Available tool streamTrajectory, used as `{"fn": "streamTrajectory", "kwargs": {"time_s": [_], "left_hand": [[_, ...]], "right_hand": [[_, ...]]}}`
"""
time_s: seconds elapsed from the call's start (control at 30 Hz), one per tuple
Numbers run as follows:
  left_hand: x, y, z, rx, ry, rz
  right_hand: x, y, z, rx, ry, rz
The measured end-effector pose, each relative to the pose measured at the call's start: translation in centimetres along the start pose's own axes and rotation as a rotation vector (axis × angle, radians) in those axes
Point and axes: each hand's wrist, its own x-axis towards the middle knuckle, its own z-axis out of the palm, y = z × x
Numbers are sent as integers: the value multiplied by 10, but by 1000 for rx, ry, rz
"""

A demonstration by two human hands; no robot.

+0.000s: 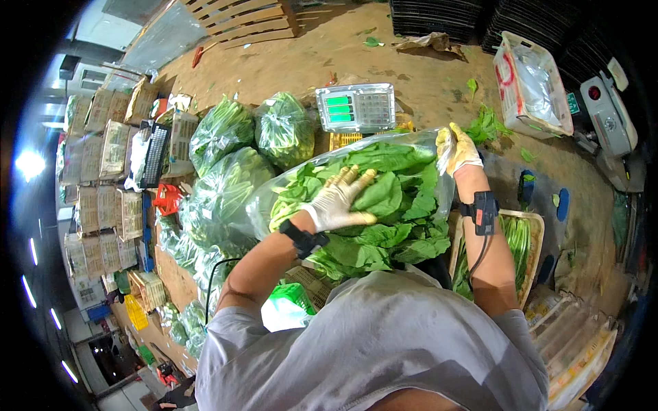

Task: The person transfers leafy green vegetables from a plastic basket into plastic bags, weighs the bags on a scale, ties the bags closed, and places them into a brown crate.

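Before me lies a large clear plastic bag [262,205] with leafy green vegetables [380,198] in and around it. My left hand [339,200], in a white glove with yellowed fingertips, rests spread out on top of the leaves. At the bag's far right corner my right hand [456,149], gloved the same way, pinches the plastic edge. Beyond the bag stands a digital scale display [355,108] with green-lit readouts, above a partly hidden yellow crate [343,139]. The bag's underside is hidden by the leaves.
Filled bags of greens [221,190] stand on the left. Stacked crates [110,149] rise farther left. At right are a crate of stalks [519,246], a white crate with plastic [534,87] and a grey machine [606,115]. A wooden pallet [247,23] lies at the back.
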Motion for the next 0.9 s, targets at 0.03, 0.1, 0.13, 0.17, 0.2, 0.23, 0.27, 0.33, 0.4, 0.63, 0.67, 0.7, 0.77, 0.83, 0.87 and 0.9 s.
{"fn": "streamTrajectory", "kwargs": {"time_s": [0.03,0.1,0.13,0.17,0.2,0.23,0.27,0.33,0.4,0.63,0.67,0.7,0.77,0.83,0.87,0.9], "left_hand": [[-2,11,4,118,13,-47],[13,25,9,227,-86,-165],[19,23,15,229,-77,-168],[23,20,19,231,-70,-169],[28,19,18,233,-98,-155],[33,13,21,240,-99,-138],[42,6,26,244,-87,-162],[59,9,20,242,-178,-220],[77,-1,25,213,-183,-199],[73,5,38,218,-75,-207],[75,3,36,232,-100,-191],[72,0,34,234,-133,-221],[80,-2,34,264,-172,-233],[83,-8,36,272,-180,-217],[83,-11,35,253,-170,-189],[85,-17,34,234,-157,-163]], "right_hand": [[-10,4,19,-20,-18,-7],[-30,17,43,-60,-41,-30],[-40,26,46,-12,-72,4],[-52,29,49,-45,-117,14],[-66,31,50,-80,-158,20],[-80,36,49,-111,-198,30],[-89,42,32,-192,-215,61],[-118,50,14,-751,-223,52],[-124,38,-28,-1739,-64,-205],[-116,10,-95,-1280,162,-408],[-116,7,-97,-975,192,-364],[-126,22,-63,-605,50,-282],[-133,33,-36,-629,-282,-87],[-141,37,11,-909,-412,125],[-133,31,9,-1170,-420,39],[-121,22,-4,-1319,-393,-91]]}}
